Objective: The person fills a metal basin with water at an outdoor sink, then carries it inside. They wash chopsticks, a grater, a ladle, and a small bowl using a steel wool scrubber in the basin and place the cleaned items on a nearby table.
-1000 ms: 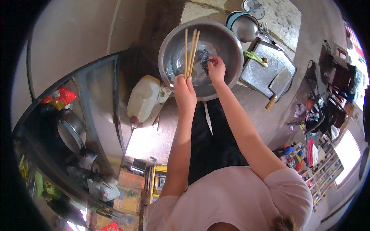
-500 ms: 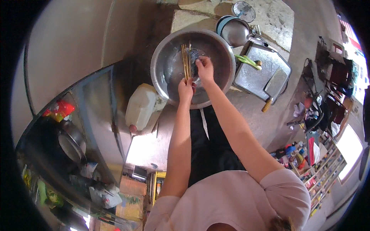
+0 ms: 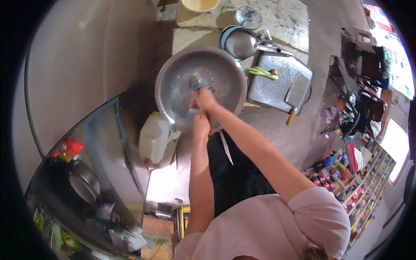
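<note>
The big metal basin (image 3: pixel 173 73) stands on the stone counter (image 3: pixel 277 130), in front of the person, and both hands are inside it. It holds some water with foam, and a small dark thing lies near the middle, too blurred to name. The right hand (image 3: pixel 204 99) is over the middle of the basin, fingers curled in; something is maybe in it, but I cannot tell what, and a little red shows just beside it. The left hand (image 3: pixel 201 123) is at the near rim of the basin, closed like a fist, just below the right hand; I cannot tell what it grips.

To the right of the basin a flat metal tray (image 3: pixel 273 84) lies on the counter. On it are a green vegetable stalk (image 3: pixel 260 72) and a cleaver (image 3: pixel 297 93) with a wooden handle. Behind the basin is a smaller pot (image 3: pixel 237 42) with a blue rim, touching the tray edge, and further back a yellow bowl (image 3: pixel 199 4). A white plastic jug (image 3: pixel 152 136) stands on the left, just beside the basin.
</note>
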